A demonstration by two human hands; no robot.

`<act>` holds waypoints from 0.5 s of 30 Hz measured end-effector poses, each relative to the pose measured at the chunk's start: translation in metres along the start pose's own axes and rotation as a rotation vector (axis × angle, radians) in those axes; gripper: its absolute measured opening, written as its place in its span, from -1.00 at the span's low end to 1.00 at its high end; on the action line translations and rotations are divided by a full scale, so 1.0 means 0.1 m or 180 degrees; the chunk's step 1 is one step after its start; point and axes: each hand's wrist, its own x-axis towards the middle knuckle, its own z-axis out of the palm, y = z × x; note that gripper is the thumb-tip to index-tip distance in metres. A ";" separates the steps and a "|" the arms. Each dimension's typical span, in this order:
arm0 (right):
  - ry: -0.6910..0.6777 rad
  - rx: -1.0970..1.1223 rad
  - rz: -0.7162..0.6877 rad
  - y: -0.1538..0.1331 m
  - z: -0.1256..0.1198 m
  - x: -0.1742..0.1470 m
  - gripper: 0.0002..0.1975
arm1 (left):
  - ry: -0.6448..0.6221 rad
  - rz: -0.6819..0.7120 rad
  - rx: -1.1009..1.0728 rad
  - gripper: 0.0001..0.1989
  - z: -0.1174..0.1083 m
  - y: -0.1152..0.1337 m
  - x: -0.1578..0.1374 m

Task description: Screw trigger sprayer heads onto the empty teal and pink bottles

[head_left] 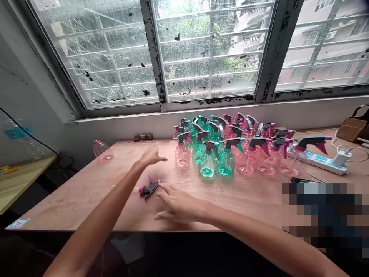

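My left hand point(150, 156) is over the table, fingers stretched out and thumb apart, with nothing in it. To its right stands a clear pink spray bottle point(182, 154) with a black and pink trigger head; a gap separates them. Below lies a loose spray trigger head point(150, 188), black with a pink collar and trigger, its thin tube pointing left behind my left forearm. My right hand point(180, 204) hovers just right of that head, fingers spread, the fingertips close to it; whether they touch I cannot tell. A pink bottle without a head point(102, 151) lies tilted at the table's left edge.
Several green spray bottles point(207, 165) and pink spray bottles point(266, 163) stand grouped below the window. A white power strip point(325, 161) with a plugged charger is at the right, near a brown box point(353, 127). Small dark blocks point(143, 137) sit along the back edge.
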 end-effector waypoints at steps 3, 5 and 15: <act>0.0064 -0.0194 0.0024 0.11 0.16 0.36 -0.19 | 0.0814 -0.0163 0.0266 -0.56 -0.56 -0.29 0.11; 0.0024 -0.0332 0.0048 0.16 0.26 0.59 -0.16 | 0.1312 -0.0184 0.0338 -0.55 -0.88 -0.51 0.11; 0.0005 -0.0796 -0.0194 0.17 0.36 0.95 -0.19 | 0.1767 -0.0396 0.0577 -0.52 -1.49 -1.34 0.03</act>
